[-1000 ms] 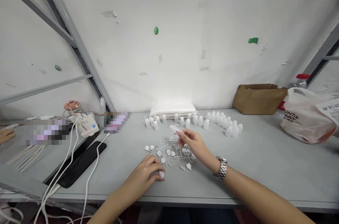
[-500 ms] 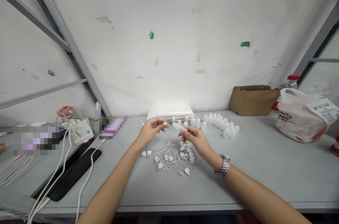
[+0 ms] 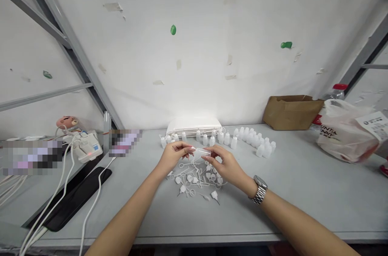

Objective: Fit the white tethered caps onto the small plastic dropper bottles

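Both hands are raised a little above the grey table (image 3: 303, 191). My right hand (image 3: 226, 163) pinches a small translucent plastic bottle (image 3: 202, 152), held on its side. My left hand (image 3: 175, 154) pinches a small white cap against the bottle's left end. Under the hands lies a heap of white caps and plugs with loops (image 3: 197, 179). Behind them, near the wall, stand rows of small white bottles (image 3: 254, 141).
A white flat box (image 3: 194, 126) lies against the wall. A brown paper bag (image 3: 291, 111), a red-capped bottle (image 3: 336, 91) and a plastic bag (image 3: 348, 135) are at the right. White cables (image 3: 91, 211), a black pad (image 3: 72, 195) and a power strip (image 3: 86, 149) lie at the left.
My left hand rose from the table with a cap and came to the bottle in my right hand. The two hands have now met at the bottle's end.
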A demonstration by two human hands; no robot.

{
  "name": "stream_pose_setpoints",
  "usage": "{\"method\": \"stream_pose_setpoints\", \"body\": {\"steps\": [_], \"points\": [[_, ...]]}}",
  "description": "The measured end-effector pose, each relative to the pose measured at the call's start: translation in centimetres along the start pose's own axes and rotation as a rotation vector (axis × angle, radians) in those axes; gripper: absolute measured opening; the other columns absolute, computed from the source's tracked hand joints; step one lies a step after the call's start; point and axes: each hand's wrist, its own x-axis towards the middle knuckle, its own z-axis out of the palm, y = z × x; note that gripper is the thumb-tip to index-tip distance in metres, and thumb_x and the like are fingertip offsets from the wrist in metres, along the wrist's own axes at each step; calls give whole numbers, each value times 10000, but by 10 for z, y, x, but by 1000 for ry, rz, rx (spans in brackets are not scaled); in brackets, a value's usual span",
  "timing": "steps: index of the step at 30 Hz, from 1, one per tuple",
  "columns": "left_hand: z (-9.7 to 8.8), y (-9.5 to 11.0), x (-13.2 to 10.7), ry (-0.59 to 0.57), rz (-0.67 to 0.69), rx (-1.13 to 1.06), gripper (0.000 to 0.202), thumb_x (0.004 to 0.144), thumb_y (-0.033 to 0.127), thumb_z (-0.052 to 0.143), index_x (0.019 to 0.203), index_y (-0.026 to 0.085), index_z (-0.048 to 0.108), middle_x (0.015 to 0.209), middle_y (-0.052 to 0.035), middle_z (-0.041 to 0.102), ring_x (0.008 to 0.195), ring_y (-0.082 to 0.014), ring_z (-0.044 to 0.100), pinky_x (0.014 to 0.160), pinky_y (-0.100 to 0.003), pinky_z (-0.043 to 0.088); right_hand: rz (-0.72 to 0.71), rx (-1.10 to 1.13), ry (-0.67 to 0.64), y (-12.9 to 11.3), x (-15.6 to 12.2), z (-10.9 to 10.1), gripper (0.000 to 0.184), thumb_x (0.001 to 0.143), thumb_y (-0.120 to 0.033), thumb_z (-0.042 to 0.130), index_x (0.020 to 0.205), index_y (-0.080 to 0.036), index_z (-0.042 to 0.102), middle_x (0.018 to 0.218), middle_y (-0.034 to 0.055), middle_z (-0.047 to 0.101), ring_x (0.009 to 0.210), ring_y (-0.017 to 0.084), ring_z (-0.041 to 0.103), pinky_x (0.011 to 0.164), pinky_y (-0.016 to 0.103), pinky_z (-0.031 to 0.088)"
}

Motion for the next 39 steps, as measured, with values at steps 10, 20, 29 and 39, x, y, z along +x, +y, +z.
{"method": "stream_pose_setpoints", "body": {"steps": [10, 20, 29, 39], "points": [[-3, 1, -4, -272, -4, 98, 309, 767, 442, 485, 666, 155, 539, 561, 22, 539, 517, -93, 474, 536, -228, 377, -346, -365, 35, 2, -5, -4, 213, 863, -247, 426, 1045, -190, 519, 796, 60, 548, 723, 173, 516, 658, 322, 449], [5, 0, -7, -212, 37, 148, 292, 787, 405, 455, 628, 164, 501, 535, 31, 493, 518, -97, 451, 538, -227, 376, 61, -20, -63, -4, -2, -2, 332, 826, -472, 418, 785, -177, 563, 608, 2, 503, 555, 130, 471, 534, 258, 394], [11, -2, -13, -175, 95, 250, 169, 791, 314, 452, 706, 187, 523, 596, 26, 538, 590, -120, 514, 593, -240, 400, 265, 234, -6, -1, 4, 0, 436, 768, -566, 434, 690, -154, 552, 540, -7, 506, 483, 106, 463, 493, 242, 388], [19, -4, -18, -127, 201, 428, 116, 778, 226, 442, 698, 199, 521, 609, 27, 545, 595, -125, 520, 606, -240, 397, 301, 190, 31, 7, 5, 1, 510, 768, -599, 383, 458, -195, 352, 351, -54, 344, 336, 69, 311, 405, 236, 291]]}}
